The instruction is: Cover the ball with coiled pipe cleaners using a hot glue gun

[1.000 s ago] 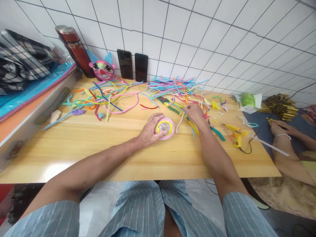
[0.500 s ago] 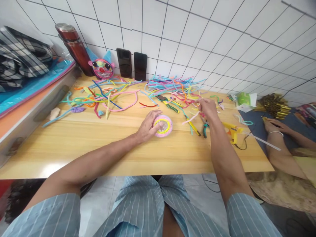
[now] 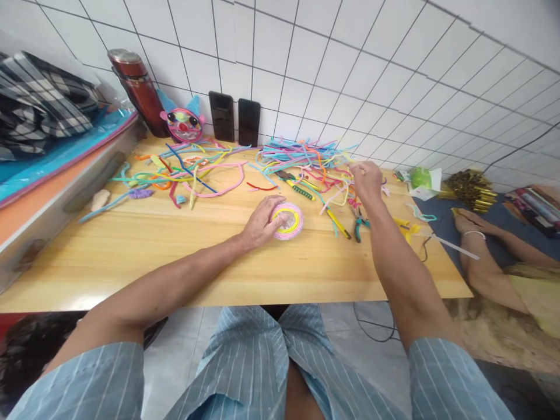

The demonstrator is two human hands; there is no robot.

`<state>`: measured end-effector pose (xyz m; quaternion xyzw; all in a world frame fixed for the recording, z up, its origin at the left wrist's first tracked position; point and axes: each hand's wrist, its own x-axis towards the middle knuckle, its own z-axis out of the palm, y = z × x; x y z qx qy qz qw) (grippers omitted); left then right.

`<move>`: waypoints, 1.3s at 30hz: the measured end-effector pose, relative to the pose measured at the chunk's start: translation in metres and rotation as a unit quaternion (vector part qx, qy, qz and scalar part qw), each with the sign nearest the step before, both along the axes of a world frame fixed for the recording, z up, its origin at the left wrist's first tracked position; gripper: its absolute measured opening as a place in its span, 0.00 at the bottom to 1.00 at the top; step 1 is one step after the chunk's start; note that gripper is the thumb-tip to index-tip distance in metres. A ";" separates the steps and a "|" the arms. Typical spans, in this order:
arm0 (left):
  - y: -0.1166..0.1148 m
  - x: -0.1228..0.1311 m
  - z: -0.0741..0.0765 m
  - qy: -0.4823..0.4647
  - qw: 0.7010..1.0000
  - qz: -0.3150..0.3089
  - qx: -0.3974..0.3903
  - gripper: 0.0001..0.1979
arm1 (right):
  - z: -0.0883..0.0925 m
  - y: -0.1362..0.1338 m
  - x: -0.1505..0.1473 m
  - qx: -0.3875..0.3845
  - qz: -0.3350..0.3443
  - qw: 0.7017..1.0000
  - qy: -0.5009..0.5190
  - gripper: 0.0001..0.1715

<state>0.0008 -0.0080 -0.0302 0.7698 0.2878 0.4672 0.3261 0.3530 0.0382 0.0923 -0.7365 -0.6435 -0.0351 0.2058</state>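
My left hand (image 3: pixel 263 223) rests on the table, its fingers and thumb closed around the edge of a round pink and yellow coiled disc (image 3: pixel 296 228) with a clear-looking centre. Farther right, my right hand (image 3: pixel 366 181) is pinched at the edge of the loose pipe cleaners. A pale yellow pipe cleaner (image 3: pixel 340 203) runs down from its fingertips, which are partly hidden. Just left of that hand lies a heap of blue, pink and orange pipe cleaners (image 3: pixel 297 153). Green-handled pliers (image 3: pixel 301 189), a yellow cutter (image 3: pixel 339 223) and teal-handled pliers (image 3: pixel 359 224) lie between my hands.
A yellow glue gun (image 3: pixel 406 227) lies beyond my right forearm. Against the wall stand a red thermos (image 3: pixel 139 90), a pink and blue animal-face figure (image 3: pixel 184 123) and two phones (image 3: pixel 222 116). More pipe cleaners (image 3: pixel 219 186) spread at left. Another person's hands (image 3: pixel 470 221) are at right.
My right hand has lifted slightly up and away, and a pale yellow pipe cleaner now trails from it. My left hand keeps its hold on the disc. The view has shifted a little.
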 end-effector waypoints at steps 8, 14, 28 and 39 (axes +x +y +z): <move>0.003 0.003 0.006 -0.039 0.997 0.028 -0.059 0.31 | 0.004 -0.008 -0.018 0.066 -0.023 0.996 0.062 0.22; 0.010 0.002 0.018 -0.086 0.988 0.071 -0.105 0.28 | 0.013 -0.018 -0.044 0.094 0.045 0.989 0.105 0.22; 0.029 0.004 0.112 -0.261 0.947 0.062 -0.176 0.21 | 0.019 -0.070 -0.135 0.027 0.268 0.949 0.162 0.29; 0.065 -0.016 0.142 -0.364 0.883 0.118 -0.272 0.24 | 0.009 -0.108 -0.103 -0.039 0.208 0.943 0.257 0.31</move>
